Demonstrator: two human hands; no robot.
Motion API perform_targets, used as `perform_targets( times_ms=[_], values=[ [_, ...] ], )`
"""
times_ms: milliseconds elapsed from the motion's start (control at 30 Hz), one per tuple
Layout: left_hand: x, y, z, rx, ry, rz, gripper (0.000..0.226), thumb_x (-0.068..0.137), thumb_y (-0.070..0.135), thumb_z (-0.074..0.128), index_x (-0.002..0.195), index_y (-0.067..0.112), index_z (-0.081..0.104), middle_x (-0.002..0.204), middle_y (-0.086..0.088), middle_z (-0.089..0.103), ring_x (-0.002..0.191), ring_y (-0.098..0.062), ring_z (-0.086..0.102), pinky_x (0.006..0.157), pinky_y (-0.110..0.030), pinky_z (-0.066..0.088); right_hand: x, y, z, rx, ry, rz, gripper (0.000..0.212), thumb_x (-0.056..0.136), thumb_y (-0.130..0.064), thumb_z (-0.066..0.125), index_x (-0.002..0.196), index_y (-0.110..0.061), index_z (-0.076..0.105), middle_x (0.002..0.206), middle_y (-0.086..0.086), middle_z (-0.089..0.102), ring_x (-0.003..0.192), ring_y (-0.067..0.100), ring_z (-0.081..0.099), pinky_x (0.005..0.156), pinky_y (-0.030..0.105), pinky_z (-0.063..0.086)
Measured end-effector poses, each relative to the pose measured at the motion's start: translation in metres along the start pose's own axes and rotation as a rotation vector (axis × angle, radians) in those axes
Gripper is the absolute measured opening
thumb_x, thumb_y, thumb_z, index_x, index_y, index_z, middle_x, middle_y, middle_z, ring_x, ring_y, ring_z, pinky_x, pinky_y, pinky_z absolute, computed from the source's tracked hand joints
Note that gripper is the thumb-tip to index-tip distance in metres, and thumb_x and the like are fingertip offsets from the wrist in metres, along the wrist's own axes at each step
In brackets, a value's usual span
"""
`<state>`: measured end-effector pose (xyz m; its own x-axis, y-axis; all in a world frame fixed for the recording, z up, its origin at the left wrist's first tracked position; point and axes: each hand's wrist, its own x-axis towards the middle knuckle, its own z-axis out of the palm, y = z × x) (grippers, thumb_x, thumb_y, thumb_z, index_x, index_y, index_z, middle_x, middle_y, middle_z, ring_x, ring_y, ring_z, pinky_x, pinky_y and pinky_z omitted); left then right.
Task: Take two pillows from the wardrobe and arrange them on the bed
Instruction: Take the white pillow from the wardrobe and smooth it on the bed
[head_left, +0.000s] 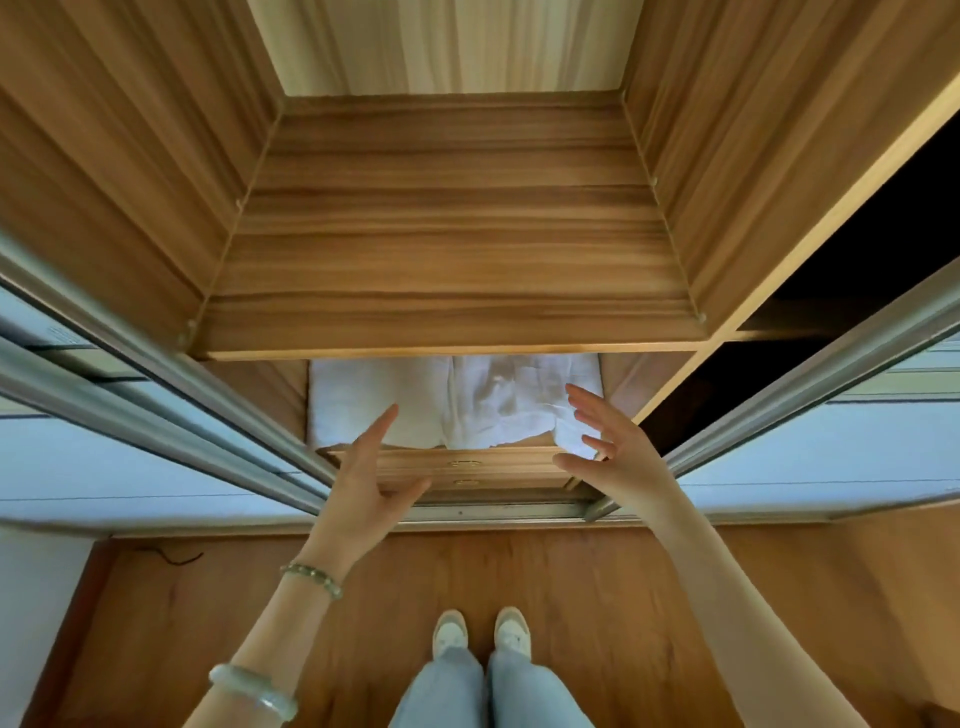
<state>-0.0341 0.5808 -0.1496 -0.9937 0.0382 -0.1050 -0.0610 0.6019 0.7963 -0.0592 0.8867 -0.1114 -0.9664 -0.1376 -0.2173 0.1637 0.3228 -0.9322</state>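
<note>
At 6 o'clock, white shoes (480, 631) stand on the wood floor (623, 597). Ahead, the left hand (358, 483) and right hand (623, 457) reach forward, fingers spread, holding nothing. Just beyond them, toward 12 o'clock, two white pillows (415, 405) lie side by side in the wardrobe (130, 182), under a shelf (452, 244).

In the middle of the frame I saw the open wardrobe (130, 182), its wooden shelf (452, 249) above white pillows (374, 400) lying side by side in the lower compartment. My left hand (363, 478) and right hand (613, 447) hovered before them, fingers straight and spread, holding nothing. Drawer fronts (467, 465) showed just below the pillows. White shoes (480, 631) stood on the wooden floor (649, 597) at bottom centre.
</note>
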Motion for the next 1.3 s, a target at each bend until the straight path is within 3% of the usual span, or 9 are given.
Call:
perform_targets(
  times_ms=[100, 167, 333, 500, 733, 833, 933, 1067, 1300],
  values=[
    [0.021, -0.059, 0.024, 0.348, -0.066, 0.111, 0.085, 0.085, 0.031, 0.072, 0.153, 0.029, 0.022, 0.159, 0.005, 0.026, 0.147, -0.015, 0.021, 0.118, -0.035, 0.02, 0.025, 0.046, 0.015, -0.208, 0.012, 0.01, 0.076, 0.08, -0.024, 0.075, 0.126, -0.067, 0.033, 0.141, -0.032, 0.036, 0.13, 0.0, 0.036, 0.103, 0.023, 0.033],
    [0.037, -0.101, 0.042, 0.671, -0.136, 0.205, 0.085, 0.085, 0.028, 0.072, 0.153, 0.016, 0.024, 0.159, -0.009, 0.025, 0.147, -0.027, 0.024, 0.12, -0.042, 0.015, 0.048, 0.085, 0.026, -0.395, 0.029, -0.045, 0.076, 0.083, -0.019, 0.072, 0.141, -0.048, 0.034, 0.151, -0.017, 0.032, 0.139, 0.007, 0.028, 0.108, 0.026, 0.03],
    [0.072, -0.175, 0.076, 1.039, -0.167, 0.31, 0.091, 0.064, -0.001, 0.083, 0.145, 0.009, 0.043, 0.15, -0.016, 0.042, 0.136, -0.035, 0.043, 0.112, -0.052, 0.029, 0.112, 0.174, 0.055, -0.888, -0.009, -0.21, 0.074, 0.084, -0.009, 0.067, 0.149, -0.018, 0.031, 0.157, 0.013, 0.023, 0.146, 0.029, 0.019, 0.116, 0.039, 0.021],
    [0.106, -0.215, 0.094, 1.166, -0.043, 0.417, 0.106, 0.064, -0.02, 0.067, 0.152, 0.014, 0.017, 0.16, -0.012, 0.017, 0.143, -0.033, 0.029, 0.116, -0.051, 0.027, 0.153, 0.231, 0.074, -1.181, 0.059, -0.354, 0.087, 0.067, 0.001, 0.075, 0.145, -0.014, 0.041, 0.152, 0.02, 0.033, 0.141, 0.04, 0.029, 0.113, 0.055, 0.021],
    [0.149, -0.226, 0.097, 1.09, 0.08, 0.414, 0.081, 0.072, -0.015, 0.052, 0.149, 0.008, 0.037, 0.153, -0.016, 0.038, 0.139, -0.036, 0.038, 0.112, -0.055, 0.031, 0.193, 0.252, 0.077, -1.287, 0.164, -0.527, 0.081, 0.059, 0.003, 0.081, 0.135, -0.013, 0.056, 0.142, 0.017, 0.05, 0.134, 0.039, 0.041, 0.111, 0.057, 0.029],
    [0.154, -0.222, 0.104, 1.002, 0.145, 0.508, 0.052, 0.075, -0.009, 0.045, 0.122, 0.001, 0.065, 0.116, -0.017, 0.069, 0.105, -0.033, 0.067, 0.096, -0.047, 0.049, 0.197, 0.252, 0.075, -1.27, 0.2, -0.614, 0.067, 0.049, 0.012, 0.081, 0.112, -0.008, 0.071, 0.118, 0.015, 0.067, 0.116, 0.038, 0.06, 0.101, 0.057, 0.043],
    [0.152, -0.21, 0.104, 0.954, 0.177, 0.547, 0.041, 0.077, 0.0, 0.042, 0.102, 0.007, 0.074, 0.091, -0.007, 0.074, 0.08, -0.025, 0.071, 0.081, -0.037, 0.055, 0.182, 0.256, 0.077, -1.246, 0.198, -0.619, 0.07, 0.043, 0.014, 0.08, 0.109, -0.007, 0.072, 0.112, 0.013, 0.07, 0.11, 0.037, 0.063, 0.097, 0.054, 0.047],
    [0.121, -0.217, 0.107, 0.96, 0.158, 0.594, 0.03, 0.077, 0.002, 0.059, 0.102, 0.009, 0.074, 0.091, -0.005, 0.075, 0.082, -0.023, 0.071, 0.08, -0.037, 0.056, 0.15, 0.263, 0.076, -1.206, 0.195, -0.609, 0.069, 0.04, 0.013, 0.084, 0.105, -0.007, 0.073, 0.113, 0.013, 0.07, 0.108, 0.035, 0.065, 0.094, 0.052, 0.05],
    [0.062, -0.215, 0.102, 0.956, 0.203, 0.681, 0.039, 0.074, -0.002, 0.048, 0.1, 0.007, 0.076, 0.093, -0.008, 0.076, 0.084, -0.023, 0.073, 0.078, -0.038, 0.059, 0.082, 0.272, 0.071, -1.203, 0.17, -0.595, 0.07, 0.041, 0.012, 0.085, 0.108, -0.008, 0.073, 0.116, 0.014, 0.069, 0.107, 0.033, 0.066, 0.093, 0.051, 0.051]
  ],
)
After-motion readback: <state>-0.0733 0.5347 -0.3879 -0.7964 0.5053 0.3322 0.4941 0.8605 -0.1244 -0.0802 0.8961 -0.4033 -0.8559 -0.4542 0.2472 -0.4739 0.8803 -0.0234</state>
